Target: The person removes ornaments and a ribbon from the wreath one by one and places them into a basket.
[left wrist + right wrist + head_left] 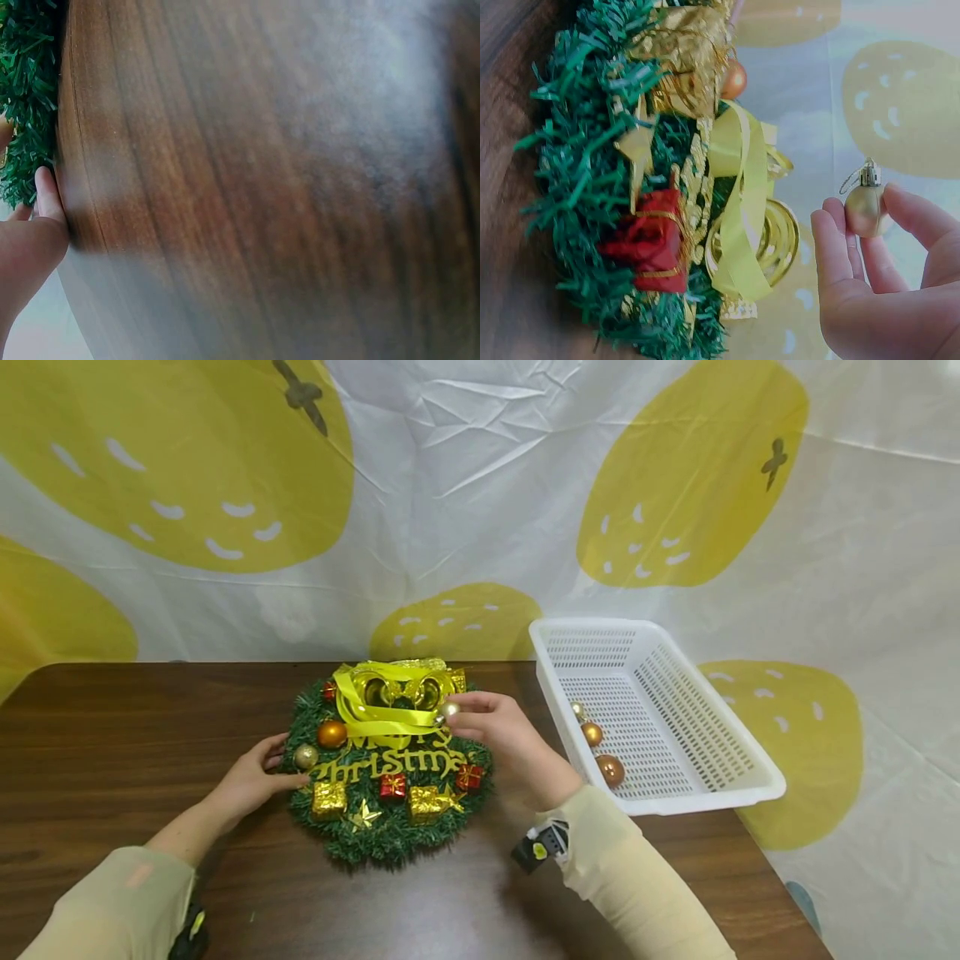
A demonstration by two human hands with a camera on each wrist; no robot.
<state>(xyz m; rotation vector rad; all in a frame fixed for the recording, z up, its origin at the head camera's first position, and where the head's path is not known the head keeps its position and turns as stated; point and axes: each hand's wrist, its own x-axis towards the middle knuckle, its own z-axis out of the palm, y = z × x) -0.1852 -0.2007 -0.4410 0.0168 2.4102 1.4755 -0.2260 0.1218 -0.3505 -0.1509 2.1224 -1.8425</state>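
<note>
Two sleeves (pixel 112 902) in pale beige come in from the near edge of the worktop (pixel 112 735). A wreath (pixel 390 839) of green needles lies flat at the middle of the worktop, a little nearer to the far edge. The left hand (pixel 251 781) rests at the left rim of the wreath; its fingers (pixel 46 196) are straight and relaxed, they touch the needles and grip nothing.

On the wreath I see small gift boxes in gold and red, a gold star, gold letters, an orange ball (pixel 332 734) and a pale gold one beside it. A yellow ribbon (pixel 382 714) with gold bells sits at its far side.

The right hand (pixel 498 735) is over the right part of the wreath. Its fingers (pixel 832 247) and thumb pinch a small gold ball (pixel 448 710), held by its body with the silver cap up, just beside the ribbon and above the needles.

A white basket (pixel 750 781) stands near the right edge of the worktop, close to the right hand. Three balls (pixel 609 770) lie in it, near its left wall. Behind the far edge hangs a white sheet (pixel 465 485) with yellow shapes.
</note>
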